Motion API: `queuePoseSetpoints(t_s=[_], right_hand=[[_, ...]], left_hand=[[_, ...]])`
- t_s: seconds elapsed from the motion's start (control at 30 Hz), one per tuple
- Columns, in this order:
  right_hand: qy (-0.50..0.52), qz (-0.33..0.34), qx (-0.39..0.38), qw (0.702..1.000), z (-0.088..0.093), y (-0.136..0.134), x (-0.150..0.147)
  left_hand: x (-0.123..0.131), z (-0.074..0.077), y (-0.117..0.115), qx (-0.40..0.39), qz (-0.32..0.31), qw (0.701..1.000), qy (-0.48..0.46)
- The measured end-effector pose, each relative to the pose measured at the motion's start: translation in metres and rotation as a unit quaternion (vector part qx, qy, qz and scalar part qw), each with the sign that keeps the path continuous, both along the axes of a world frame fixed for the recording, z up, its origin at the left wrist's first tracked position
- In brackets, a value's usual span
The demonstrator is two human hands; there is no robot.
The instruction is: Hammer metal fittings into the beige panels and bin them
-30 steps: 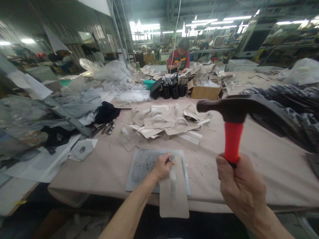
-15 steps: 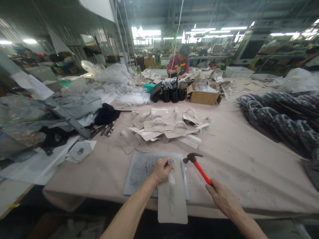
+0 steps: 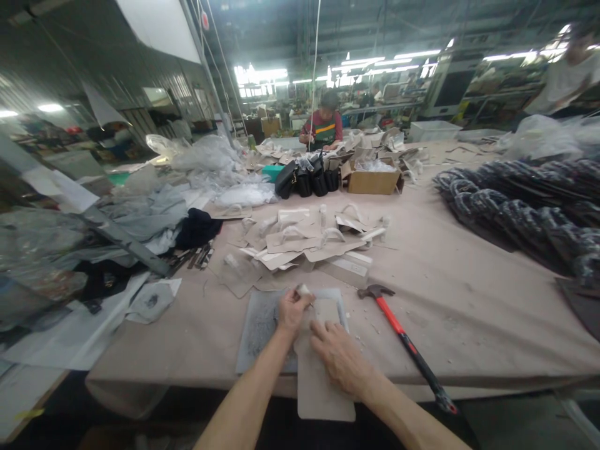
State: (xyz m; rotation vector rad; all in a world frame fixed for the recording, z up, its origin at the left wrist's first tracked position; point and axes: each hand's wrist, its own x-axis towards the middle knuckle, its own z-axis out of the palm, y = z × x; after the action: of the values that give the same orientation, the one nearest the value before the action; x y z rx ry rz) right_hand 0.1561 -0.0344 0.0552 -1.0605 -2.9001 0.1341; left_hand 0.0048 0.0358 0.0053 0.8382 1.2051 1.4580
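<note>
A beige panel (image 3: 325, 400) lies partly on a grey speckled plate (image 3: 255, 325) and juts past the table's front edge. My left hand (image 3: 291, 312) pinches the pale, plastic-wrapped end of a handle (image 3: 304, 290) at the panel's far left. My right hand (image 3: 342, 356) is closed with bent fingers on the middle of the panel; the rest of the handle is hidden under it. To the right, a claw hammer (image 3: 391, 319) with a red and black grip lies on the cloth, its end over the table edge, out of both hands.
Several beige panels with wrapped handles (image 3: 300, 240) are heaped beyond the plate. Black bags (image 3: 309, 178) and a cardboard box (image 3: 372, 179) stand farther back. Dark wrapped handles (image 3: 506, 206) line the right side. A person (image 3: 325, 128) sits across the table.
My right hand has let go of the hammer, which now lies on the table, and has moved left onto the panel. My left hand has tilted the handle end leftward.
</note>
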Motion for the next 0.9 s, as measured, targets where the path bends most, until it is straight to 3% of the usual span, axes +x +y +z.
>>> queuePoseSetpoints(t_s=[0.07, 0.17, 0.23, 0.3, 0.37, 0.5, 0.63, 0.77, 0.9], right_hand=[[-0.017, -0.047, 0.036, 0.998, 0.007, 0.004, -0.003], [-0.029, -0.126, 0.056, 0.99, 0.026, 0.008, -0.001], [-0.016, -0.174, 0.022, 0.984, 0.036, 0.007, 0.0], [0.008, -0.225, -0.035, 0.974, 0.038, 0.004, 0.0], [0.031, -0.266, -0.081, 0.96, 0.031, -0.001, -0.002], [0.08, -0.29, -0.106, 0.948, 0.01, -0.013, -0.007], [0.102, -0.303, -0.125, 0.939, 0.001, -0.023, -0.012], [0.176, -0.309, -0.144, 0.924, -0.002, -0.02, -0.008], [0.23, -0.33, -0.117, 0.908, -0.007, -0.003, 0.02]], left_hand=[[-0.011, 0.017, 0.001, 0.008, 0.055, 0.998, -0.041], [-0.028, 0.058, -0.003, 0.097, 0.074, 0.992, -0.007], [-0.035, 0.082, -0.008, 0.149, 0.059, 0.986, 0.047], [-0.033, 0.093, -0.012, 0.162, 0.03, 0.983, 0.086], [-0.024, 0.087, -0.014, 0.146, -0.009, 0.985, 0.097], [0.001, 0.047, -0.011, 0.096, -0.071, 0.989, 0.092], [0.012, 0.015, -0.008, 0.078, -0.109, 0.982, 0.129], [0.012, -0.001, -0.006, 0.066, -0.102, 0.983, 0.14], [0.011, -0.008, -0.006, 0.055, -0.071, 0.987, 0.132]])
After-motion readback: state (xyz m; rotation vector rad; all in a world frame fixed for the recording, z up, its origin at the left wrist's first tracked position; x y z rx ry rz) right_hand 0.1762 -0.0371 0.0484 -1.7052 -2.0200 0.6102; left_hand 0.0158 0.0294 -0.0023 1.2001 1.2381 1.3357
